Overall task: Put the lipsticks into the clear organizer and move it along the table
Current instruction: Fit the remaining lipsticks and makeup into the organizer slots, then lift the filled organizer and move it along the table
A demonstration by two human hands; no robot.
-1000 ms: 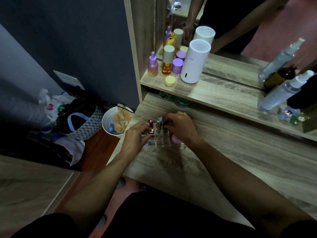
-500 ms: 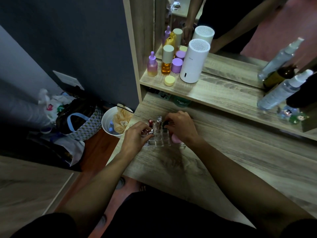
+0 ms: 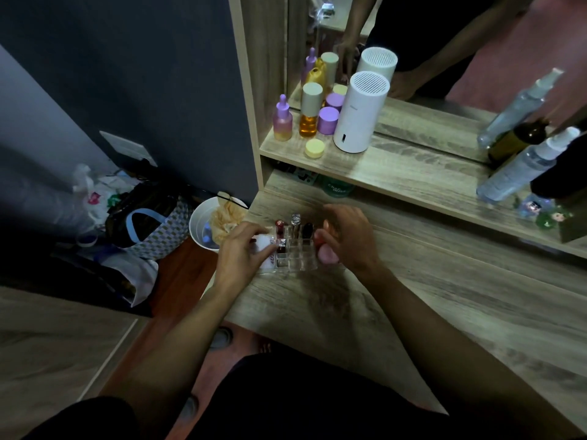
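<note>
The clear organizer [image 3: 297, 258] stands near the table's left edge. In its far row a red lipstick [image 3: 279, 228], a silver lipstick [image 3: 296, 221] and a black lipstick [image 3: 307, 230] stand upright. My left hand [image 3: 241, 254] pinches a dark red lipstick with a silver top [image 3: 281, 246] in the second row, on the left. A white item [image 3: 263, 244] lies under its fingers. My right hand [image 3: 347, 238] is curled round the organizer's right end, and a pink rounded item [image 3: 325, 254] shows below its thumb.
A shelf [image 3: 413, 176] above the table [image 3: 413, 296] carries a white cylinder [image 3: 362, 112], small bottles and jars [image 3: 309, 115] and spray bottles [image 3: 521, 169] in front of a mirror. On the floor to the left stand a white bucket [image 3: 198, 223] and a bag [image 3: 152, 230].
My left fingers have drawn slightly in onto the silver-topped lipstick in the second row. My right hand and the organizer have stayed where they were.
</note>
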